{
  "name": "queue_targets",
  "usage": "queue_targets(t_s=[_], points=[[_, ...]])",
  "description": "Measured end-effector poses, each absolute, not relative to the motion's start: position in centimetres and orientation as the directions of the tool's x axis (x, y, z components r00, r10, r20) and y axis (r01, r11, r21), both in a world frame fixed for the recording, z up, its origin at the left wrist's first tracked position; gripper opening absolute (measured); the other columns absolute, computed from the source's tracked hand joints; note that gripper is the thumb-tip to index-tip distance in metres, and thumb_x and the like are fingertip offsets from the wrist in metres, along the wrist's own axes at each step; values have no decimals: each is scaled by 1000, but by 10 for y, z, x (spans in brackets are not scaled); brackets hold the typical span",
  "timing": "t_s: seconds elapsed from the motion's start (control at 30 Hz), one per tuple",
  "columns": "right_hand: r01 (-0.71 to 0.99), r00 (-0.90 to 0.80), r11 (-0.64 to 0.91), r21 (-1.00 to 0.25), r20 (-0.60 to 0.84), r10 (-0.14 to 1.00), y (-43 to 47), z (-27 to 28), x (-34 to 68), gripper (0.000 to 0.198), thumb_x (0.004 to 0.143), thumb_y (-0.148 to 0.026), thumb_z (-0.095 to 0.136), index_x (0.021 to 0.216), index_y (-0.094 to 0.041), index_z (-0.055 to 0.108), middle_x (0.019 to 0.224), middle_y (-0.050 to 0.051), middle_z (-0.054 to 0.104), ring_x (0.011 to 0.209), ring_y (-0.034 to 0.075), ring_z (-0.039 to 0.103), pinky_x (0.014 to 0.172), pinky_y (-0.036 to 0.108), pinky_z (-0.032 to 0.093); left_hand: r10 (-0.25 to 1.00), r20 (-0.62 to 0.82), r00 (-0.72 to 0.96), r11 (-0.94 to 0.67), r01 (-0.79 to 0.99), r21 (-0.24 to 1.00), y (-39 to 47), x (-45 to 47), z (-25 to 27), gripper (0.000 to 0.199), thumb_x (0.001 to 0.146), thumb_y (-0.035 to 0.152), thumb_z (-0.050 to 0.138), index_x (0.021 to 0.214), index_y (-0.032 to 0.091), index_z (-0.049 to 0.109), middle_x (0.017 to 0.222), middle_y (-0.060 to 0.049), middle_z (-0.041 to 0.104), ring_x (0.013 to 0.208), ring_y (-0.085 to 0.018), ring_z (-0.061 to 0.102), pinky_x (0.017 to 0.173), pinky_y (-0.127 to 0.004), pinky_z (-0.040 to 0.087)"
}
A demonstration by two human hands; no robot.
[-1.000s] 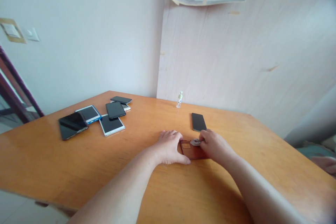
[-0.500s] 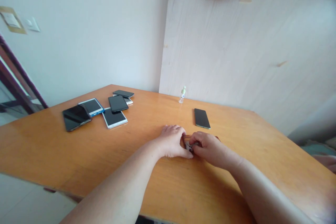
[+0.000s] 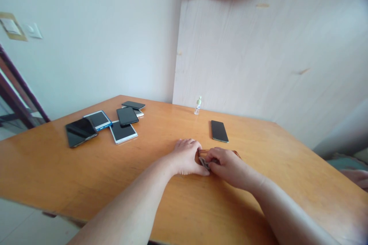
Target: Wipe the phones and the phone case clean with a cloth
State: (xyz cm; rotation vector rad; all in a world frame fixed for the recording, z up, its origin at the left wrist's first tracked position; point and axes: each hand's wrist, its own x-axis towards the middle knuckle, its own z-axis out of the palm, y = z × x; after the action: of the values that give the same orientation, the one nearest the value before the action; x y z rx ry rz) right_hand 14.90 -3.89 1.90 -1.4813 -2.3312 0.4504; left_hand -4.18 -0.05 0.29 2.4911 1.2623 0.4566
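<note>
- So compared with a second ago, the right hand [image 3: 227,165] has slid from the far edge of the brown phone [image 3: 218,154] back across to its near-left corner, right up against the left hand [image 3: 186,157]. The little grey wad [image 3: 205,163] went with it. My guess is that's a wiping pass running across the back of the phone, and it's mostly covered by now.
- Right-hand grip: fingertips pressed together, pinching that wad and pushing it down onto the phone. What the wad is made of is too small to tell.
- Left hand: palm down, fingers loosely spread, pressed on the table [image 3: 86,176] against the phone's left end, thumb tucked along the near edge. It's bracing, not gripping.
- Both forearms stretch forward and angle in towards each other, wrists low.
- The brown phone lies flat under the right hand, only its far edge showing.
- Just beyond the grip is a black phone [image 3: 219,131], further back a small bottle [image 3: 197,105], and far left a heap of phones [image 3: 115,124].
</note>
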Motion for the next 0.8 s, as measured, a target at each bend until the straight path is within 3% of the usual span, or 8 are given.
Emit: queue_targets(t_s=[0.1, 0.23, 0.37, 0.63, 0.7, 0.8], points=[[807, -409, 405, -429, 89, 908, -37, 19, 152, 10, 72, -13, 53, 73, -21, 59, 77, -2, 64, 72, 14, 54, 63, 24, 33, 814, 143, 563, -566, 715, 410, 0, -42, 2, 64, 52, 65, 76, 99, 26, 55, 103, -3, 58, 100, -28, 54, 85, -36, 42], [919, -247, 203, -339, -92, 965, -29, 25, 203, 7, 70, -14, 55, 67, -20, 54, 66, -1, 60, 61, 13, 50, 54, 24, 28, 815, 156, 558, -567, 710, 418, 0, -44, 0, 69, 52, 69, 74, 103, 26, 55, 108, -4, 58, 103, -29, 52, 87, -38, 42], [961, -85, 45, -272, -137, 987, -24, 29, 235, 7, 69, -14, 57, 66, -20, 55, 65, 0, 60, 58, 13, 49, 53, 25, 26, 804, 162, 572, -581, 697, 419, 1, -44, -2, 68, 53, 68, 75, 103, 26, 56, 109, -5, 58, 104, -29, 52, 89, -38, 41], [801, -398, 424, -422, 152, 905, -39, 16, 151, 10, 76, -14, 52, 78, -21, 59, 81, -1, 63, 75, 13, 55, 67, 23, 35, 818, 165, 551, -563, 710, 423, 0, -41, 0, 66, 50, 65, 77, 98, 26, 56, 102, -4, 58, 99, -28, 54, 85, -37, 43], [802, -410, 438, -405, 159, 898, -38, 15, 146, 10, 76, -14, 52, 78, -21, 59, 82, -1, 63, 76, 13, 55, 68, 23, 35, 823, 148, 549, -554, 716, 424, 0, -41, 2, 65, 49, 64, 77, 97, 26, 56, 101, -4, 58, 99, -27, 54, 86, -37, 42], [903, -272, 292, -316, 105, 957, -28, 14, 170, 8, 74, -13, 53, 73, -20, 56, 77, 1, 61, 71, 14, 53, 62, 24, 31, 825, 139, 547, -549, 721, 421, 0, -42, 3, 68, 50, 68, 75, 100, 25, 56, 106, -5, 58, 102, -28, 53, 87, -38, 42]])
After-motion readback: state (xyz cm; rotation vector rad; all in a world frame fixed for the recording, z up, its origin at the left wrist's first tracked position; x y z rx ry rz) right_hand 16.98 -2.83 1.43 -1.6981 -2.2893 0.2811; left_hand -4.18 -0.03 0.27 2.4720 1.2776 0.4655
